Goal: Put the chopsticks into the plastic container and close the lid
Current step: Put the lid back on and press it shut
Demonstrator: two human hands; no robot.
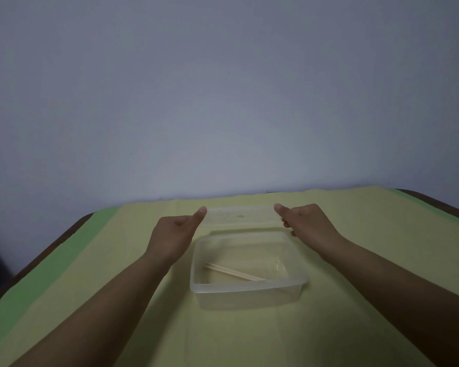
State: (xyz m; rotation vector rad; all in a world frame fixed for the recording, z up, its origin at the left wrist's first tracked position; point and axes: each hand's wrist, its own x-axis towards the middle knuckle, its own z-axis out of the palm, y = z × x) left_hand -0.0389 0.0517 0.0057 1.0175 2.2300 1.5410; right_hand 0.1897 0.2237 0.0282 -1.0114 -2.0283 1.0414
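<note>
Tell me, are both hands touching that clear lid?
Touching. The head view shows the left hand and right hand gripping the lid at opposite ends.

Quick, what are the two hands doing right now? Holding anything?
Left hand: closed on the left end of the clear lid, thumb on top.
Right hand: closed on the lid's right end.
</note>
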